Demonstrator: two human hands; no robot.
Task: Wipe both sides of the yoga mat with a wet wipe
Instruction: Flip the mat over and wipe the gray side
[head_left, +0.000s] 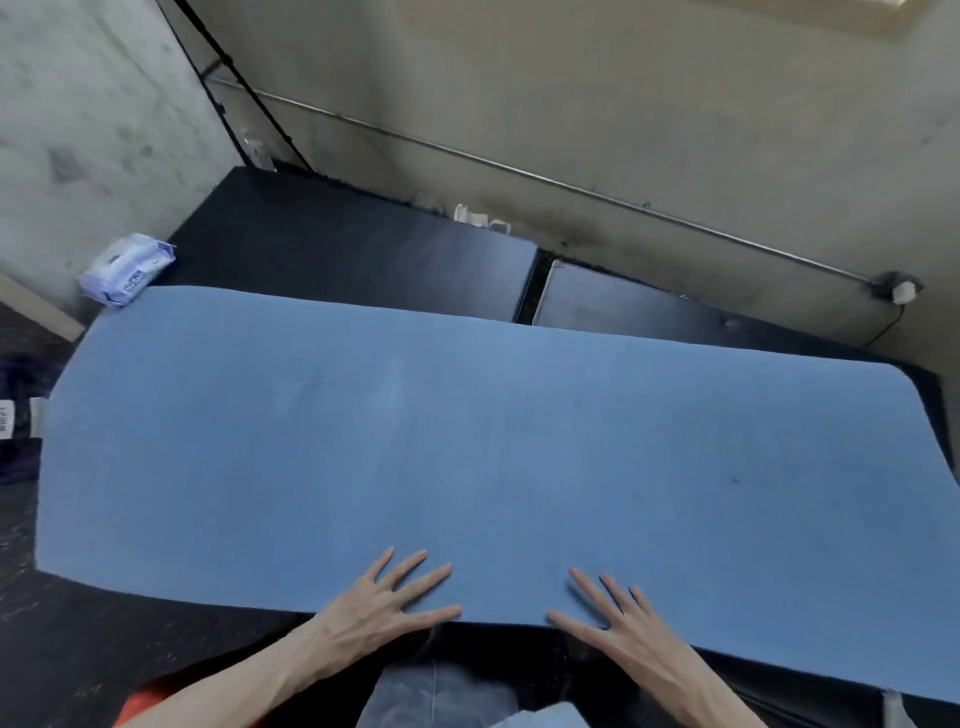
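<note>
A blue yoga mat lies spread flat across a black table, its long side running left to right. My left hand rests flat on the mat's near edge with fingers straight and spread. My right hand lies flat on the same edge a little to the right, fingers also spread. Neither hand holds anything. A pale purple pack of wet wipes sits at the mat's far left corner, touching the table's edge. No loose wipe is visible.
The black table extends beyond the mat toward a concrete wall, with a second black surface at the right. A metal conduit runs along the wall to a small box. Dark floor lies at the left.
</note>
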